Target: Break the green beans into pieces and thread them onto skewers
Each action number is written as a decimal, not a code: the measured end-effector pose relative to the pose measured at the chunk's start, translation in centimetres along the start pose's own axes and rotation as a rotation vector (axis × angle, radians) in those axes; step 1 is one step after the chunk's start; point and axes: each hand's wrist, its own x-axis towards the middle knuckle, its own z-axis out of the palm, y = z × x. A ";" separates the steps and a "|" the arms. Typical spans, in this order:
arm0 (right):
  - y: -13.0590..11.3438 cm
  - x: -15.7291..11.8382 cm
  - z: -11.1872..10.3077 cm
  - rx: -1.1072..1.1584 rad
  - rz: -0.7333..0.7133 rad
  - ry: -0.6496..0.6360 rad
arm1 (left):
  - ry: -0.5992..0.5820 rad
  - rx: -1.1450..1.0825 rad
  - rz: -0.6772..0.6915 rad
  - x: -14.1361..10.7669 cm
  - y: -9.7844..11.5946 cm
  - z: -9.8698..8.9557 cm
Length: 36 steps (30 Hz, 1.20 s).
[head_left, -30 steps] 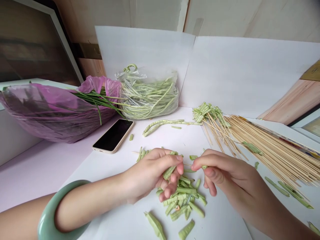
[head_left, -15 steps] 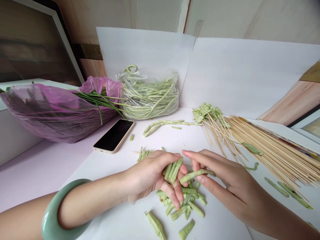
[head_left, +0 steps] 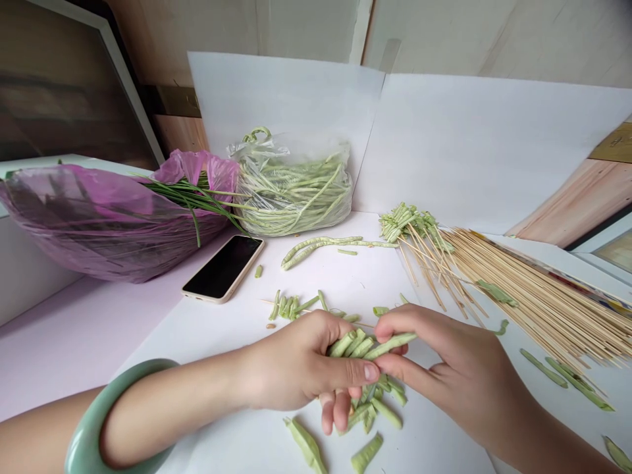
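Note:
Several short green bean pieces (head_left: 351, 343) lie side by side in my left hand (head_left: 316, 362), its thumb pressed across them. Between thumb and fingers, my right hand (head_left: 444, 362) pinches one longer bean piece (head_left: 395, 345), whose near end touches the bundle. Below both hands is a pile of cut bean pieces (head_left: 385, 411) on white paper, partly hidden by my left fingers. Behind my left wrist, a row of bean pieces (head_left: 289, 307) sits on a thin skewer.
A phone (head_left: 224, 268) lies at left, beside a purple bag (head_left: 118, 224) of green stalks. A clear bag (head_left: 296, 191) of long beans stands behind. Bamboo skewers (head_left: 533, 296) spread across the right, next to finished bean skewers (head_left: 405, 222). Loose long beans (head_left: 320, 245) lie mid-table.
My left hand has turned and closed its thumb over the bean pieces. My right hand has moved slightly right and down, bringing its bean piece against the bundle.

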 end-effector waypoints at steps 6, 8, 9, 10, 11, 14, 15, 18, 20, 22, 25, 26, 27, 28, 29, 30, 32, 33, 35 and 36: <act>-0.1 0.4 -0.7 -0.237 -0.264 -0.171 | 0.077 0.104 0.021 -0.3 0.5 0.0; -0.2 0.6 -0.6 -0.310 -0.340 -0.181 | 0.076 0.077 0.045 -0.3 0.3 0.1; -0.2 0.7 -0.5 -0.329 -0.368 -0.180 | 0.069 0.057 0.056 -0.3 0.2 0.1; -0.3 0.7 -0.4 -0.339 -0.384 -0.173 | 0.062 0.034 0.068 -0.2 0.1 0.2; -0.3 0.7 -0.3 -0.341 -0.389 -0.161 | 0.056 0.007 0.081 -0.2 0.1 0.3; -0.6 0.5 0.0 -0.261 -0.346 -0.088 | 0.057 -0.083 0.141 -0.4 0.1 0.7; -0.8 0.4 0.1 -0.194 -0.308 -0.064 | 0.061 -0.111 0.164 -0.5 0.2 0.9; -1.5 0.1 0.3 0.087 -0.097 -0.029 | 0.057 -0.155 0.234 -0.7 0.1 1.3; -2.1 -0.1 0.7 0.335 0.141 -0.055 | 0.071 -0.143 0.301 -0.6 -0.2 1.4; -2.5 -0.1 1.1 0.632 0.399 -0.098 | 0.104 -0.116 0.361 -0.5 -0.6 1.3; -3.1 0.1 1.8 0.976 0.655 -0.115 | 0.145 -0.006 0.420 -0.3 -0.9 1.1; -3.3 0.2 1.9 1.036 0.696 -0.100 | 0.166 0.076 0.448 -0.4 -0.9 1.1; -3.4 0.3 2.0 1.075 0.720 -0.078 | 0.192 0.194 0.490 -0.5 -0.9 1.0; -3.4 0.4 2.0 1.099 0.731 -0.055 | 0.208 0.346 0.544 -0.7 -0.8 1.0; -3.3 0.5 1.9 1.116 0.727 -0.029 | 0.209 0.509 0.599 -0.9 -0.8 1.0; -3.2 0.6 1.8 1.125 0.714 -0.009 | 0.194 0.668 0.644 -1.1 -0.7 1.1; -2.6 0.7 1.4 1.121 0.680 0.030 | 0.142 0.884 0.696 -1.4 -0.7 1.3; -2.3 0.8 1.3 1.106 0.666 0.050 | 0.137 0.923 0.694 -1.5 -0.7 1.3; -1.6 0.9 0.8 1.034 0.638 0.084 | 0.203 0.914 0.649 -1.4 -0.6 1.3; -1.2 1.0 0.6 0.977 0.622 0.095 | 0.251 0.895 0.619 -1.3 -0.5 1.2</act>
